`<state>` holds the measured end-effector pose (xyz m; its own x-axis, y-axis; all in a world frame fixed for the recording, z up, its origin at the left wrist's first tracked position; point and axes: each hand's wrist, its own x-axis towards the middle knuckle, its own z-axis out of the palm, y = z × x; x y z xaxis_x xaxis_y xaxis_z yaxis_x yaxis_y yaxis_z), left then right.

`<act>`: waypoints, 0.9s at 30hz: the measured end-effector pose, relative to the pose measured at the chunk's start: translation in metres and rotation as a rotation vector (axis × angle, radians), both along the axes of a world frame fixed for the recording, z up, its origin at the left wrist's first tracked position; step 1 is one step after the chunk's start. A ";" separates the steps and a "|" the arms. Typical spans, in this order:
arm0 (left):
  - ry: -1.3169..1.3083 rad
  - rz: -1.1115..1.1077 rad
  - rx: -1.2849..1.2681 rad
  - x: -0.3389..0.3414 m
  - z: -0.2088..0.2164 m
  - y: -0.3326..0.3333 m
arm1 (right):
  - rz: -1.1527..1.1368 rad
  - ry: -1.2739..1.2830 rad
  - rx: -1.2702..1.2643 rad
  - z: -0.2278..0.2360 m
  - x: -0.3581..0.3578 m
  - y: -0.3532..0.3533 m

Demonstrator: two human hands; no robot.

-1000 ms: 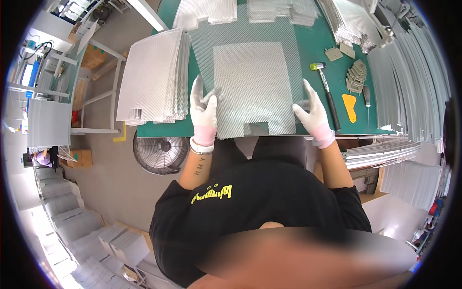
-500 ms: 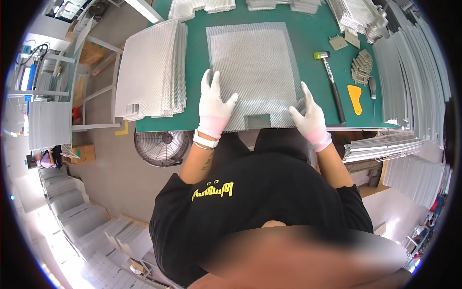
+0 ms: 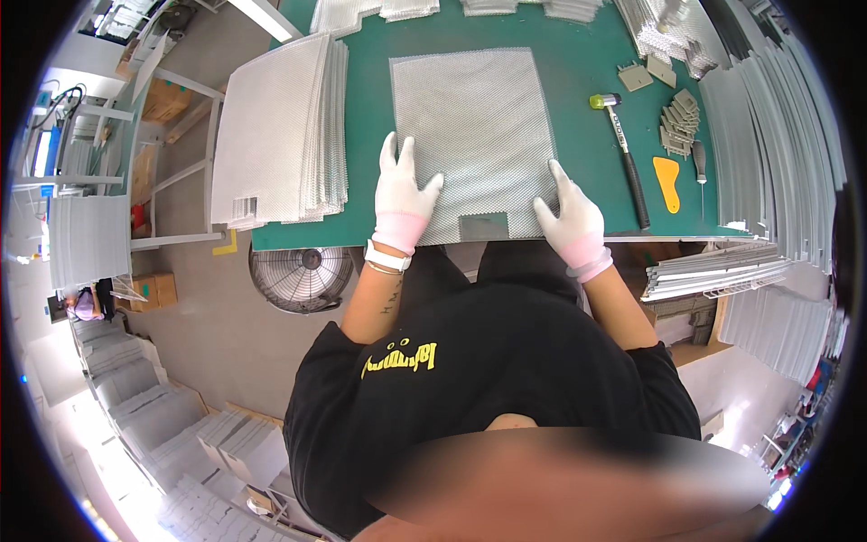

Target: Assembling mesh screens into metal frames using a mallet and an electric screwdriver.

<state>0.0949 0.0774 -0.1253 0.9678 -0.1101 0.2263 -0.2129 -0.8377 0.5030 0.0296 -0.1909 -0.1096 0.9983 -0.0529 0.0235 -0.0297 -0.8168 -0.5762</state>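
Note:
A silver metal mesh sheet [image 3: 474, 126] lies flat on the green table before me, with a rectangular notch in its near edge. It may be more than one layer. At its left edge, my left hand [image 3: 402, 199] in a white glove has its fingers stretched out and its thumb toward the mesh. My right hand [image 3: 575, 221], gloved alike, lies along the right edge with fingers extended and thumb apart. Both hands are open and neither grips the sheet. A thick stack of similar mesh sheets [image 3: 271, 126] stands to the left.
Right of the sheet lie a hammer [image 3: 623, 149] with a black handle, a yellow scraper [image 3: 666, 183], a screwdriver [image 3: 700, 163] and several beige plastic pieces [image 3: 677, 125]. More mesh piles [image 3: 664, 32] line the far side. Long pale panels [image 3: 768, 135] stand at the right. A fan [image 3: 302, 278] is on the floor.
My right hand has moved slightly left, against the mesh's right edge. The mesh's offset top and right borders now look lined up. My left hand has barely moved.

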 end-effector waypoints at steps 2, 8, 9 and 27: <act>-0.002 -0.002 0.018 0.000 0.000 0.000 | 0.006 -0.008 -0.050 0.000 0.000 0.001; 0.033 -0.002 0.009 0.003 0.001 0.002 | 0.027 -0.090 -0.088 -0.007 -0.002 0.001; 0.036 -0.001 0.017 0.003 0.000 0.002 | 0.027 -0.090 -0.088 -0.006 -0.002 0.002; 0.260 0.083 0.203 0.005 0.031 -0.007 | 0.035 0.100 -0.296 0.016 0.009 0.001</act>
